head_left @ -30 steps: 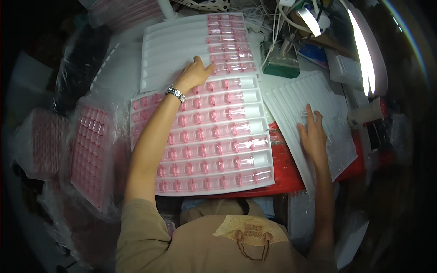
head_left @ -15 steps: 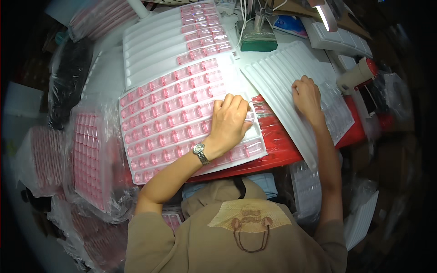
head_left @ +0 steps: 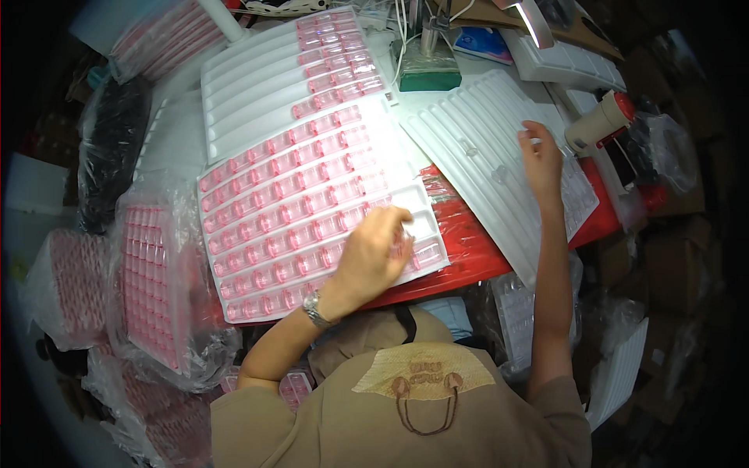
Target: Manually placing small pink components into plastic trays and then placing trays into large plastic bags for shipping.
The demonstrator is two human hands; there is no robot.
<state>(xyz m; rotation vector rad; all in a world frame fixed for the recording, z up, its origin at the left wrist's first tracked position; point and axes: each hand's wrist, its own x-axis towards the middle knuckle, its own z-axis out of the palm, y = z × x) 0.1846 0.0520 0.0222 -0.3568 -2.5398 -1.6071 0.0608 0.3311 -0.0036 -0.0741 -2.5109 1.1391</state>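
Note:
My left hand (head_left: 373,256), a metal watch on its wrist, is over the lower right part of a white tray (head_left: 431,221) filled with rows of clear pink cylindrical pieces (head_left: 285,205). Its fingers are bent toward the thumb; whatever they grip is too small to make out. Above a white ribbed tray (head_left: 460,117) on the right is my right hand (head_left: 541,160), fingers curled in a pinch whose content I cannot make out. Two small clear pieces (head_left: 469,148) lie on that ribbed tray, left of the hand.
Behind the pink-filled tray is another tray (head_left: 242,93), part filled with pink pieces. A green-based stand (head_left: 429,72) and a lamp (head_left: 534,23) are at the back. A beige cup (head_left: 597,125) stands right. Plastic-wrapped trays (head_left: 148,285) are stacked left. Red covering (head_left: 464,234) shows at the table edge.
My left hand has come down toward the tray's near edge. The right hand has risen slightly and turned. Two clear pieces now show on the ribbed tray.

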